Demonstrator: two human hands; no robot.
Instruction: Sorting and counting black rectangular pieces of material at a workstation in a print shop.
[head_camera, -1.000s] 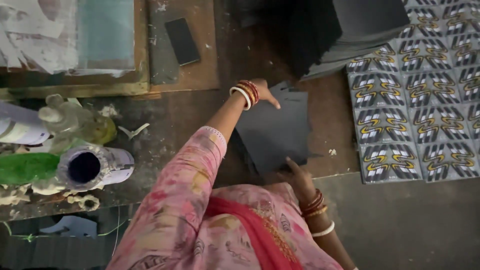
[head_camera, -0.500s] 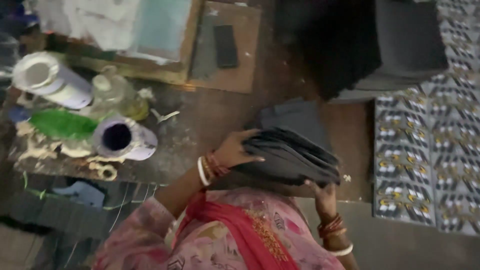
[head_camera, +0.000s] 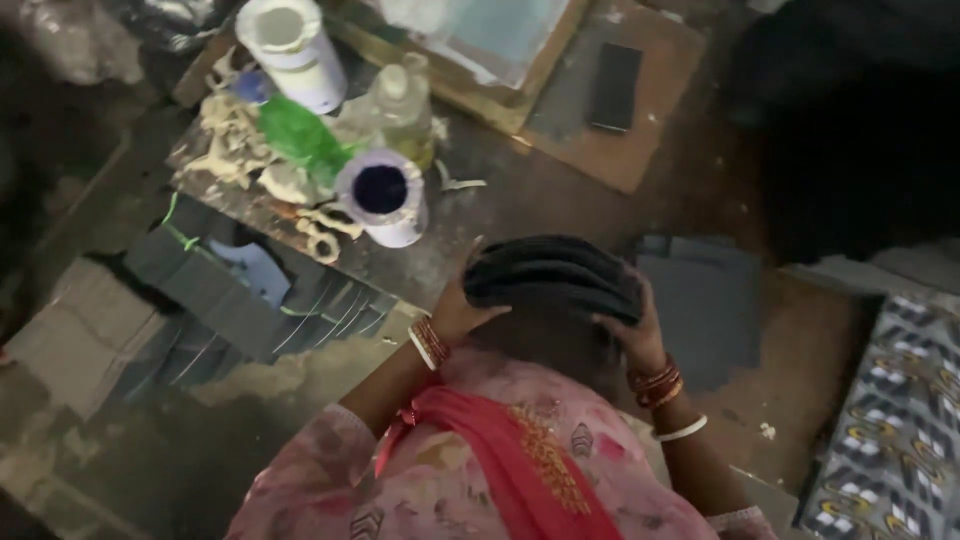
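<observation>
Both my hands grip a curved, bent stack of dark grey sheets (head_camera: 552, 272) close in front of my chest. My left hand (head_camera: 458, 312) holds the stack's left end, with red and gold bangles at the wrist. Under its right end my right hand (head_camera: 628, 335) clasps it, bangles on that wrist too. More flat dark grey sheets (head_camera: 705, 305) lie on the brown bench just beyond the right hand. My pink patterned sleeves and a red scarf fill the lower middle.
A white cup of dark blue ink (head_camera: 382, 198), a clear bottle (head_camera: 402, 95), a green smeared tool (head_camera: 300, 135) and a white tub (head_camera: 290, 42) crowd the upper left. A black phone (head_camera: 614, 86) lies on a board. Printed patterned sheets (head_camera: 890, 430) are at right; dark sheets (head_camera: 240, 300) lie lower left.
My left hand drew back from its reach across the bench. Both hands lifted the dark sheets and bent them into a curve. The view swung left and tilted.
</observation>
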